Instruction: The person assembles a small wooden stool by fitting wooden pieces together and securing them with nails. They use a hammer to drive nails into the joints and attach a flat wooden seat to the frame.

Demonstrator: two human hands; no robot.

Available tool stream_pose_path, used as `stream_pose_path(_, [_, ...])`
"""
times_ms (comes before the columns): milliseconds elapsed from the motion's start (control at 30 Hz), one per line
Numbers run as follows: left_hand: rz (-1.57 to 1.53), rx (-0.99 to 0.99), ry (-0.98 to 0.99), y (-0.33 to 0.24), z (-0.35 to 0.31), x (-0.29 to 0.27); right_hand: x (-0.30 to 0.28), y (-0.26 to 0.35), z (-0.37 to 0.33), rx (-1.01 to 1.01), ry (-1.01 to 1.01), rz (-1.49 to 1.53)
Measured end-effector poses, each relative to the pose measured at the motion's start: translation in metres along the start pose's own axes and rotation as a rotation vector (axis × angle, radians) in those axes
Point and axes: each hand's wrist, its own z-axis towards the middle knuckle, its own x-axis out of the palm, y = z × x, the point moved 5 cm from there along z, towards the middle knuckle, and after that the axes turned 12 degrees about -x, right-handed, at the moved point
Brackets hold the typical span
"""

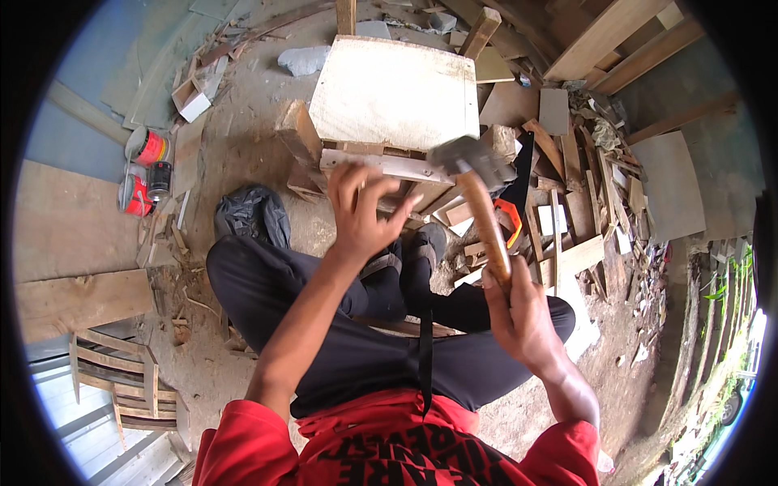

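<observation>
My right hand (523,320) is wrapped round the wooden handle of a hammer (485,219). Its dark head is raised at the right end of a pale wooden strip (397,166), slightly smeared by motion; I cannot tell whether it touches the wood. The strip runs along the near edge of a small wooden chair or stool, below its light flat board (393,93). Close to the strip's left part, my left hand (365,215) has its fingers apart and partly bent. Nothing shows between them.
Black-handled shapes aside, a saw with an orange handle (510,223) lies right of the chair. Wood offcuts (579,255) heap beyond it. A black plastic bag (253,215) sits by my left knee. Several paint cans (147,147) stand at the left wall.
</observation>
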Motion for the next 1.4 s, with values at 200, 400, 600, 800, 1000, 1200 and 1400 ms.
stream_pose_path(200, [-0.306, -0.494, 0.275, 0.012, -0.056, 0.037, -0.002, -0.002, 0.001, 0.032, -0.042, 0.0])
stream_pose_path(400, [-0.353, -0.427, 0.531, 0.051, -0.058, 0.073, -0.007, -0.002, -0.003, 0.019, -0.15, 0.001])
stream_pose_path(600, [-0.412, -0.409, 0.494, 0.063, -0.062, 0.081, -0.018, 0.007, 0.006, -0.009, -0.106, 0.02])
stream_pose_path(800, [-0.402, -0.51, 0.609, 0.075, -0.097, 0.09, -0.006, -0.002, 0.0, 0.086, -0.019, 0.03])
stream_pose_path(1000, [-0.345, -0.551, 0.668, 0.079, -0.096, 0.086, -0.02, 0.013, -0.008, -0.042, -0.201, 0.11])
stream_pose_path(1200, [-0.331, -0.54, 0.674, 0.079, -0.099, 0.088, 0.008, -0.008, 0.007, 0.002, 0.02, -0.038])
stream_pose_path(1400, [-0.333, -0.57, 0.658, 0.082, -0.099, 0.09, 0.003, -0.002, 0.007, -0.161, -0.128, -0.032])
